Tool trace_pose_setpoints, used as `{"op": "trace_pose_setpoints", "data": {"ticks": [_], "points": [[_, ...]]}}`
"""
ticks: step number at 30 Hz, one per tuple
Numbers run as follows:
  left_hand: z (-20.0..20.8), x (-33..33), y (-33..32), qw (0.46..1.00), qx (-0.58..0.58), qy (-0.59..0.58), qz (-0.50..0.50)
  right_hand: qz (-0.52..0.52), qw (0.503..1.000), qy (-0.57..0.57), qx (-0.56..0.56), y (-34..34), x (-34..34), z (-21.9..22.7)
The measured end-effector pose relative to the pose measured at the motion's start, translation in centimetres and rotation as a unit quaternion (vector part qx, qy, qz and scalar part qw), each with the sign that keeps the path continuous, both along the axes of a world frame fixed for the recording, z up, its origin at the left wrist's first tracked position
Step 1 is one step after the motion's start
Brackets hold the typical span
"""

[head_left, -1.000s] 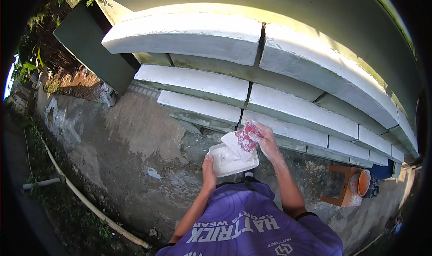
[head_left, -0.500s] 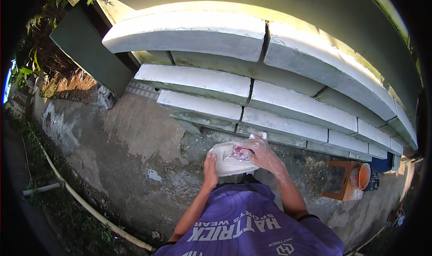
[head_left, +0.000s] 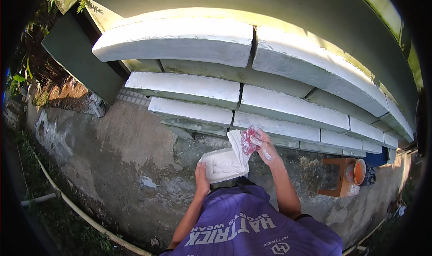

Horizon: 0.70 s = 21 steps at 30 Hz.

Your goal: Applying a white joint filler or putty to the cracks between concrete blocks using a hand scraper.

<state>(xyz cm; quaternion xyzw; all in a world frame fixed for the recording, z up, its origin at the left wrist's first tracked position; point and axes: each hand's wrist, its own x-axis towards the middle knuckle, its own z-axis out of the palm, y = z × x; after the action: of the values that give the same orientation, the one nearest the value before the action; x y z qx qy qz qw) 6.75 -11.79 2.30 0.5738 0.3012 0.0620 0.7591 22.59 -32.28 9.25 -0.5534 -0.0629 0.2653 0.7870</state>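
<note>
My left hand (head_left: 202, 178) grips the left side of a shallow white tray (head_left: 203, 164) in front of my body. White paste (head_left: 225, 163) covers the tray's inside. Above the tray's right edge, my right hand (head_left: 263, 146) has its fingers closed round a crumpled-looking red piece (head_left: 249, 140) smeared with white. A white, paste-coated flat strip (head_left: 236, 141) hangs beside it, down toward the tray; whether it is cloth or a scraper blade, I cannot tell. White residue coats my right fingers.
Ahead rise white-topped concrete steps or ledges (head_left: 193, 83), split by dark gaps. At the right stand a brown stool (head_left: 335, 177) and an orange bucket (head_left: 359, 172). A pale pipe (head_left: 85, 211) runs along the stained concrete ground (head_left: 135, 152) at the left.
My right hand has lifted the red and white piece up and away from inside the tray. The tray has shifted slightly left and its paste now shows. The whole view has moved a little.
</note>
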Motion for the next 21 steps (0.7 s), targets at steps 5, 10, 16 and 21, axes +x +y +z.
{"op": "trace_pose_setpoints", "data": {"ticks": [5,10,16,21], "points": [[-4.5,-3.4,2.5,0.999,0.018,-0.005,0.043,-0.172,0.919,0.282,0.213,-4.7,-1.8,-9.2],[-5.9,-4.1,3.4,0.994,0.015,0.012,0.110,-0.366,0.860,0.234,0.267,-10.5,-1.5,-18.4],[-7.9,-6.0,5.2,0.987,-0.039,-0.016,0.155,-0.270,0.757,-0.279,-0.525,-9.5,3.1,-14.3],[-6.8,-5.4,3.9,0.984,-0.040,-0.002,0.172,-0.042,0.536,-0.411,-0.737,-2.4,6.6,-19.5]]}}
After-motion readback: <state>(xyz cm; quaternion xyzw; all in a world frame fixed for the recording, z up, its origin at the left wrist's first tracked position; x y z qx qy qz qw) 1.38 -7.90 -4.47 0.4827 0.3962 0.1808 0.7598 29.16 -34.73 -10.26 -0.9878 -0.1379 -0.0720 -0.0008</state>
